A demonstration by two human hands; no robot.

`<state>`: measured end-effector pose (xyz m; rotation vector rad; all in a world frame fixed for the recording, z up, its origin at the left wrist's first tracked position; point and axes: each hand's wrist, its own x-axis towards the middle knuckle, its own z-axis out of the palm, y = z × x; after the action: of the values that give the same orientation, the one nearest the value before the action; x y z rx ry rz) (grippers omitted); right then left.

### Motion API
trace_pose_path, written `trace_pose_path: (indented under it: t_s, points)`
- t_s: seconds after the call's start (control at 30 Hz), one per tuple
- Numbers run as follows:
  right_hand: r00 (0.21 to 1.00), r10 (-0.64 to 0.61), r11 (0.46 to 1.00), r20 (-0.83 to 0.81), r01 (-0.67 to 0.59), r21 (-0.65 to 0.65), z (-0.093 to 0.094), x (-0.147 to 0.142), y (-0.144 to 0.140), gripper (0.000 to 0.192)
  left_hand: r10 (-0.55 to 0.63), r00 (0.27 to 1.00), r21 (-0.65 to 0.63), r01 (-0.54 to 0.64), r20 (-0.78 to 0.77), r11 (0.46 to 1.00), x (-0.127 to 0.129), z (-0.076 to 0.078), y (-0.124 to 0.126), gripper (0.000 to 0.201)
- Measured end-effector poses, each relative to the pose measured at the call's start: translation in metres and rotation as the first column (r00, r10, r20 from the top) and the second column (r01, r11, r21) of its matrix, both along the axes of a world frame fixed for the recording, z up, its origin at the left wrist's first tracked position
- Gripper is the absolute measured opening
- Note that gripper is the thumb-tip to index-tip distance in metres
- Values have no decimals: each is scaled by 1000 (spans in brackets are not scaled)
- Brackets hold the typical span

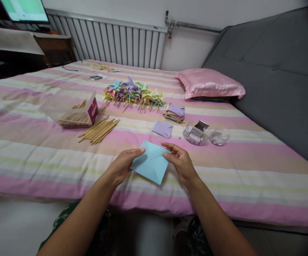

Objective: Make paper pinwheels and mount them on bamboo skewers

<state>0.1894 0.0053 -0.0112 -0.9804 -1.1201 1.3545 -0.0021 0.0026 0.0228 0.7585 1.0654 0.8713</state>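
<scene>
Between my two hands I hold a light blue square of paper, cut in from its corners and with a small dot near the middle. My left hand pinches its left edge, thumb on top. On the right edge, my right hand grips the sheet between thumb and fingers. Just beyond lies a small pile of purple paper squares. A taller stack of coloured paper squares sits behind it. Several finished paper pinwheels on sticks lie heaped farther back.
Loose wooden sticks lie left of my hands, beside a clear plastic box holding more sticks. Two small clear containers stand to the right. A pink pillow rests by the grey headboard. The bed's near edge runs under my forearms.
</scene>
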Motion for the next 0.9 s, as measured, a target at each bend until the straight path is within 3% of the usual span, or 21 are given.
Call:
trace_pose_path:
  t_s: [0.17,0.37,0.5,0.57,0.7,0.9]
  points:
    - [999,-37,999,25,36,33,0,-1,-2,38,-79,995,-9,79,-53,997,3,-7,-4,25]
    - [999,-31,999,-4,31,10,11,7,-1,35,6,996,-12,-7,-85,1000,-1,-9,0,26]
    - [989,-107,989,99,96,117,17,15,0,34,60,994,-17,-62,-91,998,-6,-10,5,25]
    - [989,-53,984,137,28,173,18,17,-1,34,72,994,-20,-74,-88,997,-8,-11,7,25]
    - [965,184,963,186,-215,165,16,18,-4,31,64,995,-18,-66,-78,998,-9,-11,8,26]
    - [911,275,935,308,-328,134,10,16,-4,21,66,994,-15,-67,-82,998,-8,-12,7,24]
